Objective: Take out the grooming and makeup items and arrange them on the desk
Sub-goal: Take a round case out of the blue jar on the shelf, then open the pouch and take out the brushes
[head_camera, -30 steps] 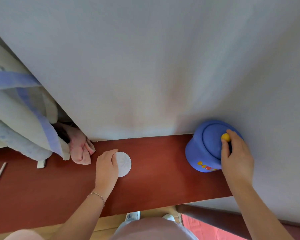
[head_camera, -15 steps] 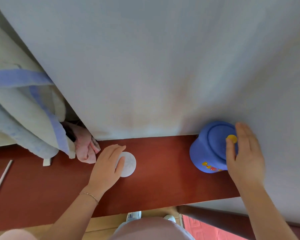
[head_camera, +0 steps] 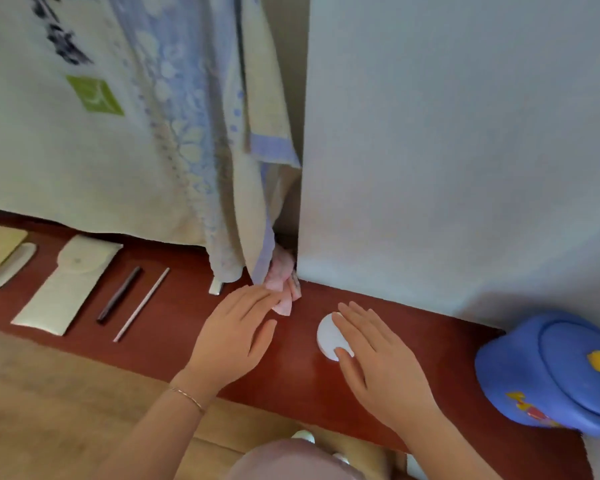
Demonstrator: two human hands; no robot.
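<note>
On the red-brown desk [head_camera: 302,382] lies a white round pad [head_camera: 327,336]. My right hand [head_camera: 378,362] rests flat beside and partly over it, fingers spread. My left hand [head_camera: 234,336] hovers open just left of it, fingertips near a pink cloth [head_camera: 283,289]. Further left lie a cream pouch [head_camera: 68,284], a dark pencil [head_camera: 119,294], a thin pale stick [head_camera: 142,304], a white comb-like piece [head_camera: 7,268] and a yellow card [head_camera: 0,245]. A blue lidded jar [head_camera: 551,372] with a yellow knob stands at the right.
Hanging towels [head_camera: 174,133] drape down to the desk's back edge on the left. A pale wall panel [head_camera: 458,150] closes the back on the right. A small white clip [head_camera: 216,286] sits under the towel. Below the desk edge are a tan floor and my knee.
My right hand left the blue jar and moved left onto the round pad. My left hand let go of the pad and shifted left. The view swung left, showing the laid-out items.
</note>
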